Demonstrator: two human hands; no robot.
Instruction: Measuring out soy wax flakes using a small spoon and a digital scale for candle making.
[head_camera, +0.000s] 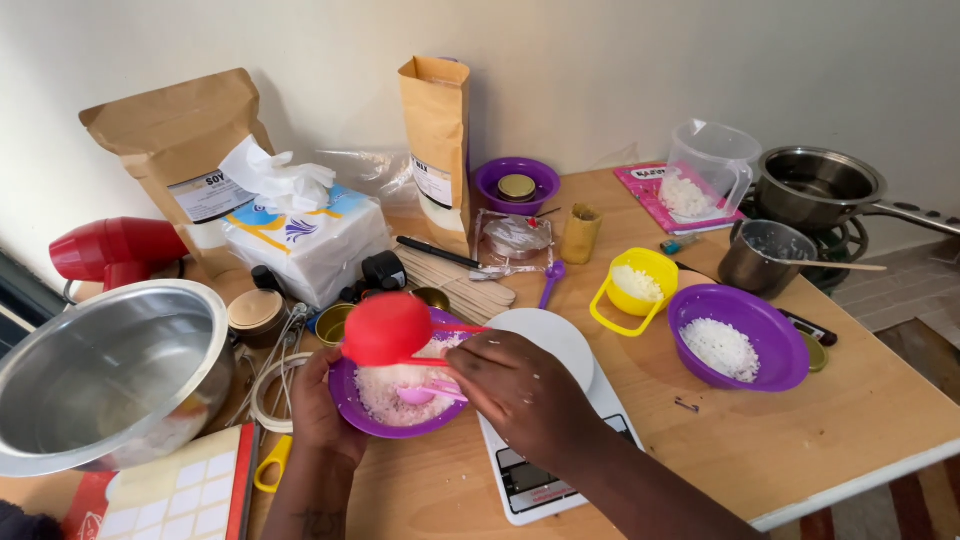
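My left hand (318, 405) cups the near left side of a purple bowl (352, 400) of white flakes (385, 388), fingers curled on its rim. My right hand (520, 385) is closed in a pinch on the handle of a red scoop (388, 328), which hangs just above the bowl, its cup tipped towards the left. A pink spoon (425, 394) lies in the flakes under my right fingers.

The bowl sits on the worktop (820, 420) at the left edge of a white scale (545, 345). To the right are a second purple bowl (775, 345) of flakes and a yellow cup (640, 285) also holding some. Behind them stand a small steel pot (760, 255) with a stick in it, a bigger pan (815, 185) and a clear jug (710, 165). On my left is a big steel bowl (110, 370), with a tissue pack (305, 235), two brown paper bags (175, 140) and a red dryer (110, 250) further back.
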